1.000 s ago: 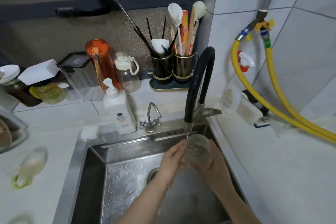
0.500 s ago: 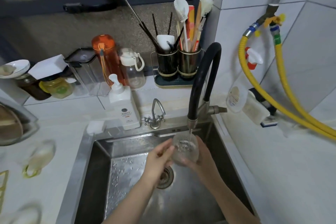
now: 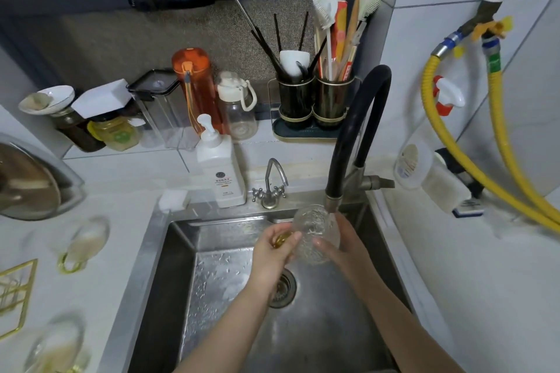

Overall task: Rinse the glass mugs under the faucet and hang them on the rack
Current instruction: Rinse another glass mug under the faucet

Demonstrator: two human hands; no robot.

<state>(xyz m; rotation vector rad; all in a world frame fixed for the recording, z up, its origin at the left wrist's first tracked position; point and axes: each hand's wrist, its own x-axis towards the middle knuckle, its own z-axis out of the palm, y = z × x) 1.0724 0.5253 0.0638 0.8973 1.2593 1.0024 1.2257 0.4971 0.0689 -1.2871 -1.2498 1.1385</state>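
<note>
mugs: one [image 3: 315, 233] in hands, seemingly two [image 3: 81, 245] [image 3: 57, 345] on counter [image 3: 121, 221]

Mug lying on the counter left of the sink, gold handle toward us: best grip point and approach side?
Judging from a blurred view: take the mug on the counter by its gold handle. The mug lies on its side with the loop at its near end, so a hand coming from the near side can hook it. The smooth glass body looks harder to pinch.

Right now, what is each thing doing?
Glass mug: held tilted under the spout, both hands on it.
Black faucet: water running.
Left hand: grips the gold handle.
Right hand: holds the mug's side.
Soap bottle: upright.
</note>
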